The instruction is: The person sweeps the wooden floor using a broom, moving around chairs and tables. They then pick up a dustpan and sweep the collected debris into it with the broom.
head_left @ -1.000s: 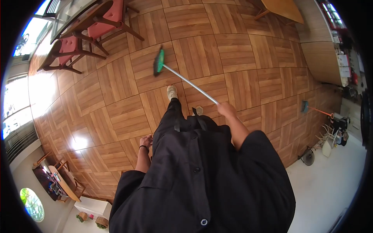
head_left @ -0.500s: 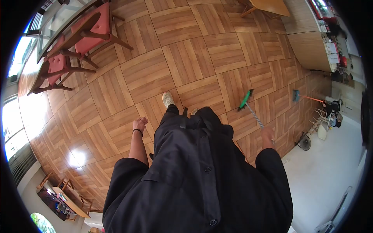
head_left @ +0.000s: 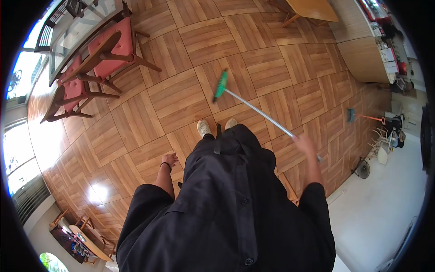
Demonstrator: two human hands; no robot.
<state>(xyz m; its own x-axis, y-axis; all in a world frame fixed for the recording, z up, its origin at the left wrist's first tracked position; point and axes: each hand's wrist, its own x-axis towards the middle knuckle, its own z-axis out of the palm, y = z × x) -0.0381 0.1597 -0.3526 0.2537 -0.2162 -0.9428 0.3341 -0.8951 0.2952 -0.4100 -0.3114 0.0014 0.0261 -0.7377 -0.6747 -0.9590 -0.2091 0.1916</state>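
On the wooden parquet floor [head_left: 181, 97] in front of the person lies the working end of one broom [head_left: 260, 115]. Its green head [head_left: 220, 85] rests on the floor ahead of the person's two light shoes [head_left: 203, 128], clear of both. Its metal handle [head_left: 247, 106] runs from the head back and to the right, up to the right hand [head_left: 304, 145].

Hand states:
- Right hand: closed around the upper part of the handle, with a short end of the handle sticking out behind it. The hand is blurred, so individual fingers cannot be told apart.
- Left hand [head_left: 170, 159]: holds nothing and touches nothing. It hangs beside the left leg with fingers loosely curled. One dark band sits on the wrist.

Both arms come out of the short sleeves of one black buttoned shirt [head_left: 226, 213], which fills the lower centre of the view.

Surrounding items, counted:
- Two wooden chairs [head_left: 111, 45] with red seat cushions, at the upper left, well apart from the green head.
- One glass-topped table [head_left: 84, 25], just behind the two chairs.
- One wooden table [head_left: 315, 8], at the upper right edge, only partly in view.
- One curved wooden counter [head_left: 362, 50], along the right side, with small items on top too small to identify.
- One second broom [head_left: 362, 117] with a blue-green head and an orange handle, lying on the floor at the far right.
- One small fan [head_left: 362, 168], standing near the edge of the parquet at the right, below the second broom.
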